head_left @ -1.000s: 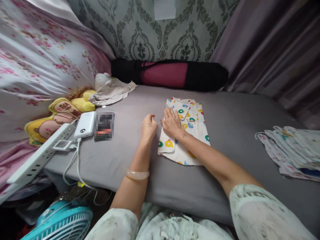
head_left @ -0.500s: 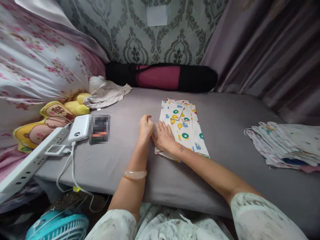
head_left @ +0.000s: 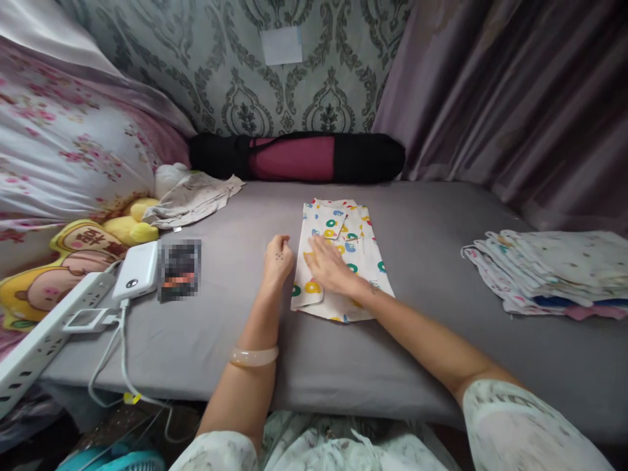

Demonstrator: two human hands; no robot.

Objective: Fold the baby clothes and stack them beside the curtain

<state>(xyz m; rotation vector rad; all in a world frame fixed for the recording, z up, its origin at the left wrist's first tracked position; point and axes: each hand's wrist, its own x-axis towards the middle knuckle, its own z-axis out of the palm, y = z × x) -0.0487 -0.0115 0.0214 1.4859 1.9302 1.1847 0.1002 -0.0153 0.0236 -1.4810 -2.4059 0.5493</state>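
A white garment (head_left: 367,281) printed with coloured shapes, perhaps a child's top, lies folded into a long rectangle on the grey-sheeted bed. Across its left half rests my right hand (head_left: 330,265), palm down with fingers stretched out and pointing away from me. My left hand (head_left: 279,260) is closed in a loose fist on the sheet, right beside the garment's left edge. No cloth shows drawn into that fist, though its inner side faces away. A folded sleeve lies on top of the garment near its far end.
To the right sits a stack of folded clothes (head_left: 554,275). Leftward are a blurred-out item (head_left: 179,269), a white power bank (head_left: 137,269), a power strip (head_left: 53,343), a plush toy (head_left: 53,275) and a crumpled cloth (head_left: 196,199). A black-and-maroon long bag (head_left: 294,157) lies along the wall.
My right hand has shifted off the garment's left edge toward its middle, uncovering a printed flap at the near left. My left hand stays closed beside it. The view has turned slightly right.
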